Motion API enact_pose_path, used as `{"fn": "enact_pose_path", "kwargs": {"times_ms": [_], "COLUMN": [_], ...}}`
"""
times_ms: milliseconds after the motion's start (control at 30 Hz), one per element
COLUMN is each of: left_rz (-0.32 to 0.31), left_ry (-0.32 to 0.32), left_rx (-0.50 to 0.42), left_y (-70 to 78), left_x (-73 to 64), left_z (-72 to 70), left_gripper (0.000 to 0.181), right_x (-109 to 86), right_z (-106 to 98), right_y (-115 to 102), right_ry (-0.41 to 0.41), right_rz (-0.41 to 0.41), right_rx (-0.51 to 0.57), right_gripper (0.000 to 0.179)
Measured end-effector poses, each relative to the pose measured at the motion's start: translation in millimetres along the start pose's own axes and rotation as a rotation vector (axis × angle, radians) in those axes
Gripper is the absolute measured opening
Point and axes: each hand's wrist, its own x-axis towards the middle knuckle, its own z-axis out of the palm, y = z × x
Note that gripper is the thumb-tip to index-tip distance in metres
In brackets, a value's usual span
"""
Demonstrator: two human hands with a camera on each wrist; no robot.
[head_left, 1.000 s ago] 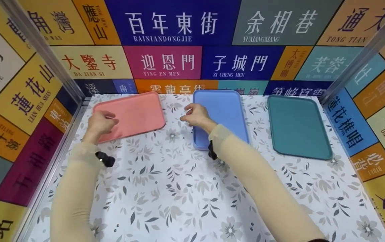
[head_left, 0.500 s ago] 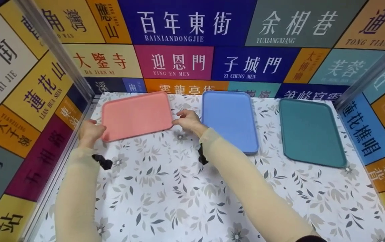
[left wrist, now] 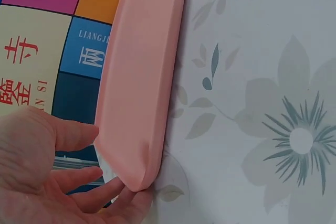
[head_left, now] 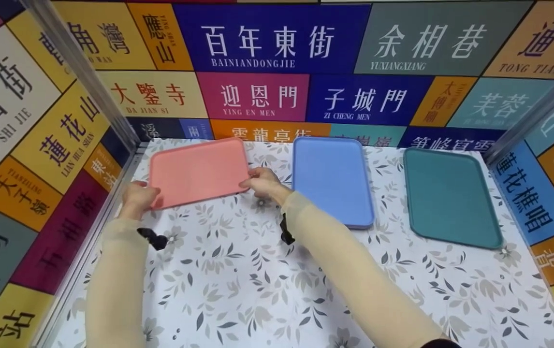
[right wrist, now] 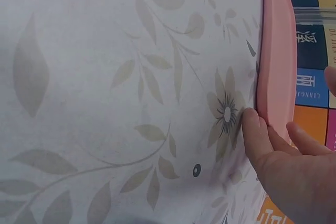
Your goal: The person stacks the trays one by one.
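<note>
A pink tray (head_left: pixel 199 171) lies slightly askew at the back left of the table. At its left end my left hand (head_left: pixel 139 195) touches the near corner. In the left wrist view, that hand's fingertips (left wrist: pixel 137 203) sit against the tray's corner, while the thumb stands apart from them near the opposite rim. My right hand (head_left: pixel 266 183) is at the tray's right end. Seen from the right wrist, its relaxed fingers (right wrist: pixel 257 135) meet the pink corner, with the thumb off to the side. Just right of this hand lies a blue tray (head_left: pixel 332 181).
A dark green tray (head_left: pixel 453 198) lies at the right. A white cloth (head_left: pixel 219 290) with grey flowers and leaves covers the table. Panels with coloured signs (head_left: pixel 253 94) enclose the back and both sides. A metal rail (head_left: pixel 81 246) runs along the left edge.
My left hand has moved from over the pink tray to its left end. My right hand has come left from the blue tray to the pink tray's right end.
</note>
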Motion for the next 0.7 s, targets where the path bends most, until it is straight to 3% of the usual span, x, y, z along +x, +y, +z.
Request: {"fn": "enact_pose_path", "kwargs": {"times_ms": [267,500,700], "left_rz": [-0.037,-0.031,-0.004], "left_ry": [-0.054,-0.068,-0.085], "left_rx": [-0.047,-0.131,-0.186], "left_y": [4.7,0.8,0.7], "left_x": [-17.9,-13.3,-16.9], "left_z": [-0.4,1.6,4.0], "left_gripper": [0.074,0.075,0.068], "right_x": [-3.7,-3.1,30.7], "right_z": [-2,4,3], "right_y": [3,11,38], "right_ry": [0.085,0.233,0.419], "right_rz": [-0.020,-0.052,-0.077], "right_rx": [-0.104,-0.055,-0.004], "right_gripper": [0.066,0.050,0.048]}}
